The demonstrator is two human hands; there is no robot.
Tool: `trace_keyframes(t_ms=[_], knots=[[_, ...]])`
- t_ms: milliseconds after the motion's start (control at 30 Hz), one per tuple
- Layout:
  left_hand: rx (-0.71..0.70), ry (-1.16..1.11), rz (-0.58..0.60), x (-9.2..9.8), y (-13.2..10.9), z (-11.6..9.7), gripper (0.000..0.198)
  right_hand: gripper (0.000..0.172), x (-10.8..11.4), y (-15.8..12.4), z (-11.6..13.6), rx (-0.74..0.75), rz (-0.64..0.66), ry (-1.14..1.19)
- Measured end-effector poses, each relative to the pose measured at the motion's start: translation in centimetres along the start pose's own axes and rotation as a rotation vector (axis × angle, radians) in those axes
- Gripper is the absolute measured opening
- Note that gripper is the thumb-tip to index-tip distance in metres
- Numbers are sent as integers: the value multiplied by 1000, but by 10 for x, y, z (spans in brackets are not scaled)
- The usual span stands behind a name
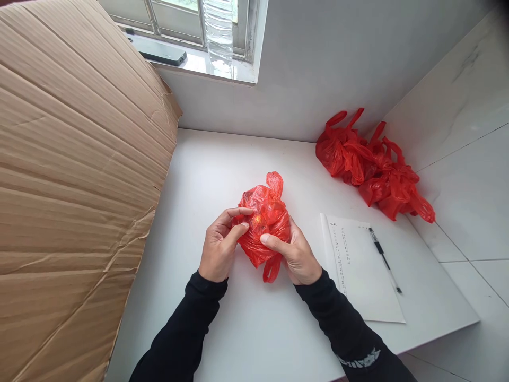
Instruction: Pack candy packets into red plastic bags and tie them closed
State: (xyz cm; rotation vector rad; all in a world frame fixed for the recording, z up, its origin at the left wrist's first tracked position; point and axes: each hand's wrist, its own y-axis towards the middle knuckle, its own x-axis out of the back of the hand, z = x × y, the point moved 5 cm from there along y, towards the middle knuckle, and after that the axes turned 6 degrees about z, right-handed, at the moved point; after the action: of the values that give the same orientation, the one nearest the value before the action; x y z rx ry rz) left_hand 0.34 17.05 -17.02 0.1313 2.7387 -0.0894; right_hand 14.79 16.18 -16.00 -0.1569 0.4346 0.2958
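A crumpled red plastic bag (265,220) is held just above the white table (222,170) at its middle. My left hand (219,248) pinches the bag's left side between thumb and fingers. My right hand (294,253) cups the bag from the right and below, thumb pressed on its front. A loop of the bag hangs down between my hands. Both arms wear black sleeves.
A pile of red plastic bags (371,167) lies at the back right by the wall. A sheet of paper (360,265) with a black pen (384,259) lies right of my hands. A large cardboard sheet (75,175) stands at left. A phone (161,53) and a clear bottle (218,32) sit on the windowsill.
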Motion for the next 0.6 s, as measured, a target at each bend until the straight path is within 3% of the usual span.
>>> trace_keyframes(t_ms=[267,600], knots=[[45,35,-11,-2,1,4,24,48,7,-2,-3,31,-60,-128],[47,201,-3,-1,2,9,20,25,17,0,-8,108,-186,-194]])
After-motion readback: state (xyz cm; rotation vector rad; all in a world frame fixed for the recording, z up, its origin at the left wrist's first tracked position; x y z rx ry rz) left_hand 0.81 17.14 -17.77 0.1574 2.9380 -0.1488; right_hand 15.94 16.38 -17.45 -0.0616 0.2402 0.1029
